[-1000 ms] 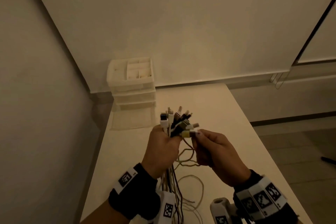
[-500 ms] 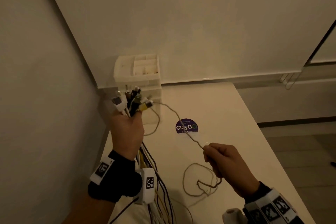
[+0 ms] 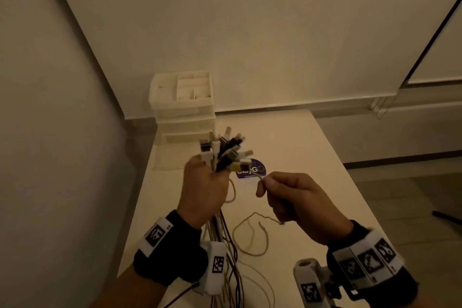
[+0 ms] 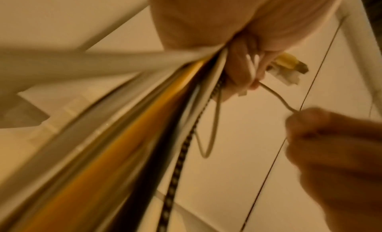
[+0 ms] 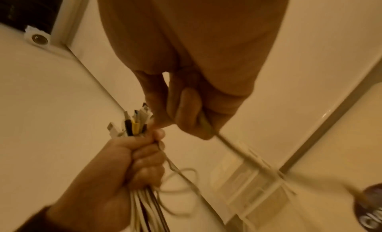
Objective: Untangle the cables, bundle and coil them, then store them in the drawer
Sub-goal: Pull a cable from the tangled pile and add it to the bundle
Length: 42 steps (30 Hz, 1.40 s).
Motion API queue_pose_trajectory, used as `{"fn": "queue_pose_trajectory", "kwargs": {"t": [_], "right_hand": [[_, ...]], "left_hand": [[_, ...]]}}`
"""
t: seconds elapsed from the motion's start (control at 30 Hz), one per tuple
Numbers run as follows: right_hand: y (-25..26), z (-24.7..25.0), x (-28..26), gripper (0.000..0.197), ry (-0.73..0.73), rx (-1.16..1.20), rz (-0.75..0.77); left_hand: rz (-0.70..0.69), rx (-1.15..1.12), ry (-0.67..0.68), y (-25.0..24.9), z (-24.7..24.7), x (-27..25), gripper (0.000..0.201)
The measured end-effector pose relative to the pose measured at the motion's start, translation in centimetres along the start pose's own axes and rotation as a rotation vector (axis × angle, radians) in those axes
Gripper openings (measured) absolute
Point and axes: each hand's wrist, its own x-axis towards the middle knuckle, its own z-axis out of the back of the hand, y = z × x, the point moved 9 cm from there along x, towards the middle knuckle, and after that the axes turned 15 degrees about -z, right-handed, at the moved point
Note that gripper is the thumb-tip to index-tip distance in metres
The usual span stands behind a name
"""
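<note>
My left hand [image 3: 205, 187] grips a bundle of cables [image 3: 225, 155] upright above the white table [image 3: 312, 152], their plugs fanning out over my fist and their cords [image 3: 226, 245] trailing down past the wrist. The left wrist view shows the same cords [image 4: 132, 137] running through my fist. Just to the right, my right hand [image 3: 282, 195] pinches a thin beige cable [image 3: 250, 235] near its end; its slack loops on the table. In the right wrist view my right fingers [image 5: 186, 114] hold that beige cable [image 5: 227, 144] beside the left hand [image 5: 132, 157] and plugs [image 5: 132, 124].
A white drawer unit [image 3: 185, 112] with a compartment tray on top stands at the table's far left corner against the wall. A purple round sticker [image 3: 252, 170] lies on the table behind my hands. Floor drops off past the table's right edge.
My left hand with the bundle came back right from near the drawer unit. My right hand rose toward it, shortening the stretched beige cable between them.
</note>
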Motion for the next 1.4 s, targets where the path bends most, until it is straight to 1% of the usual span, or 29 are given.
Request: {"fn": "queue_pose_trajectory", "kwargs": {"t": [0.07, 0.1, 0.17, 0.2, 0.27, 0.33, 0.37, 0.4, 0.43, 0.47, 0.53, 0.57, 0.6, 0.63, 0.67, 0.73, 0.8, 0.83, 0.87, 0.93, 1.0, 1.03, 1.1, 1.13, 1.2, 1.23, 1.27, 1.33, 1.4], "right_hand": [[-1.9, 0.5, -0.6, 0.031, -0.019, -0.022, -0.007], [-3.1, 1.0, -0.8, 0.033, -0.042, -0.028, -0.023], [-5.3, 2.0, -1.5, 0.038, -0.095, -0.026, -0.058], [-6.2, 2.5, -1.9, 0.038, -0.13, -0.027, -0.066], [-7.1, 3.2, -2.5, 0.036, -0.201, -0.034, -0.072], [-6.8, 3.2, -2.8, 0.037, -0.238, -0.033, -0.063], [-6.1, 2.9, -2.8, 0.037, -0.24, -0.034, -0.047], [-5.2, 2.3, -2.8, 0.037, -0.236, -0.042, -0.027], [-4.1, 1.7, -2.7, 0.037, -0.228, -0.055, -0.008], [-3.0, 0.9, -2.7, 0.037, -0.214, -0.066, 0.015], [-0.8, -0.7, -2.6, 0.035, -0.171, -0.032, 0.068], [0.1, -1.3, -2.6, 0.032, -0.148, 0.013, 0.085], [0.8, -1.6, -2.5, 0.031, -0.131, 0.046, 0.093], [1.2, -1.9, -2.5, 0.03, -0.125, 0.049, 0.094], [1.4, -2.0, -2.4, 0.031, -0.126, 0.02, 0.092], [0.4, -2.2, -2.9, 0.031, -0.111, -0.034, 0.074], [-2.1, -2.0, -3.7, 0.036, -0.092, -0.022, 0.029], [-3.6, -1.9, -4.3, 0.04, -0.095, -0.002, -0.009], [-5.1, -1.8, -4.9, 0.045, -0.099, 0.02, -0.043], [-7.3, -1.8, -5.7, 0.055, -0.111, 0.053, -0.082], [-8.2, -1.9, -5.9, 0.054, -0.136, 0.069, -0.079], [-8.3, -1.9, -5.8, 0.049, -0.15, 0.068, -0.07], [-8.9, -1.7, -5.8, 0.04, -0.189, 0.042, -0.073], [-9.5, -1.5, -6.0, 0.037, -0.215, 0.026, -0.085], [-11.7, -1.0, -6.9, 0.036, -0.264, 0.002, -0.153], [-13.2, -0.8, -7.5, 0.036, -0.271, 0.003, -0.205], [-14.6, -0.8, -8.2, 0.037, -0.265, 0.009, -0.256], [-16.5, -0.9, -9.2, 0.039, -0.239, 0.006, -0.32], [-16.7, -0.9, -10.0, 0.043, -0.252, -0.011, -0.313]], "left_hand": [[0.039, -0.027, -0.108, 0.8, 2.5, 0.8, 0.022], [0.064, -0.039, -0.176, 1.5, 3.9, 1.2, 0.017], [0.116, -0.144, -0.37, 2.8, 6.7, 1.8, 0.007], [0.129, -0.176, -0.427, 3.3, 7.7, 1.9, 0.006], [0.14, -0.125, -0.443, 4.1, 8.5, 1.6, 0.014], [0.119, -0.037, -0.373, 4.0, 8.1, 0.9, 0.026], [0.092, -0.029, -0.32, 3.4, 7.3, 0.5, 0.023], [0.062, -0.063, -0.255, 2.5, 6.2, 0.2, 0.014], [0.036, -0.108, -0.161, 1.3, 4.7, -0.1, 0.008], [0.01, -0.149, -0.026, 0.3, 2.7, -0.5, 0.015], [-0.056, -0.144, 0.27, -1.2, -1.0, -2.0, 0.035], [-0.068, -0.122, 0.356, -1.5, -2.0, -2.7, 0.039], [-0.056, -0.119, 0.386, -1.5, -2.6, -3.1, 0.039], [-0.036, -0.134, 0.367, -1.4, -2.5, -3.2, 0.04], [-0.021, -0.165, 0.316, -1.1, -2.0, -3.0, 0.042], [0.043, -0.231, 0.165, -0.2, -0.6, -2.5, 0.047], [0.138, -0.289, 0.016, 1.2, 1.3, -1.9, 0.038], [0.157, -0.303, -0.024, 1.7, 2.1, -1.7, 0.031], [0.145, -0.297, -0.029, 1.7, 2.7, -1.4, 0.027], [0.065, -0.25, 0.046, 0.2, 2.7, -1.2, 0.026], [0.004, -0.221, 0.09, -0.7, 2.3, -1.4, 0.027], [0.016, -0.23, 0.067, -0.4, 2.2, -1.4, 0.029], [0.114, -0.278, -0.071, 1.4, 2.9, -1.2, 0.034], [0.161, -0.32, -0.14, 2.0, 3.5, -1.0, 0.033], [0.203, -0.393, -0.248, 2.6, 5.0, -0.1, 0.029], [0.203, -0.411, -0.272, 2.7, 5.7, 0.3, 0.028], [0.193, -0.414, -0.277, 2.6, 6.3, 0.5, 0.029], [0.147, -0.403, -0.241, 1.7, 6.2, 0.5, 0.03], [0.128, -0.367, -0.186, 1.1, 5.4, 0.1, 0.035]]}}
